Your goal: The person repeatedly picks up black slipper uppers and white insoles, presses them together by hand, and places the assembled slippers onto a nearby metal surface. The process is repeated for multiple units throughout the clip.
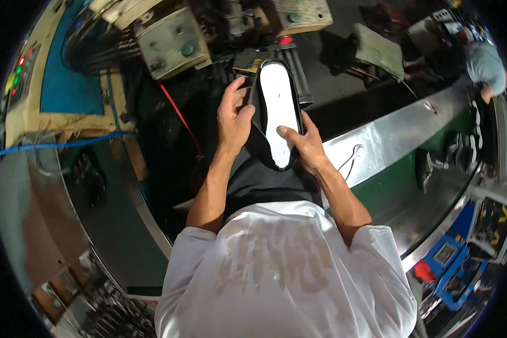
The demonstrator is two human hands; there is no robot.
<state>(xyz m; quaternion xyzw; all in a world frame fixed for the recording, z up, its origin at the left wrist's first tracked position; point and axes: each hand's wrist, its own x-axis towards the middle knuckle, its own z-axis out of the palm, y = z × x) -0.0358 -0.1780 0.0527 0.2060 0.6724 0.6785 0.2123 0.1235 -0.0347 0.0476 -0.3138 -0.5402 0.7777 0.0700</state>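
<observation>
Black shoe upper [273,112] w/ white insole side up sits centre, held over the lap near a dark machine [276,59]. Left hand [234,115] clamps its left edge; right hand [304,143] grips the near end, thumb on the white. Looks light, soft-walled, stiff-bottomed (best held by the rims). Beige boxes w/ green buttons [174,42] far left; red button [286,40] beyond.

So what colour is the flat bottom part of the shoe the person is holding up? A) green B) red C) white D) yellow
C: the shoe is turned sole-up, and its flat bottom shows white with black upper material around it, held between the left hand and the right hand.
</observation>
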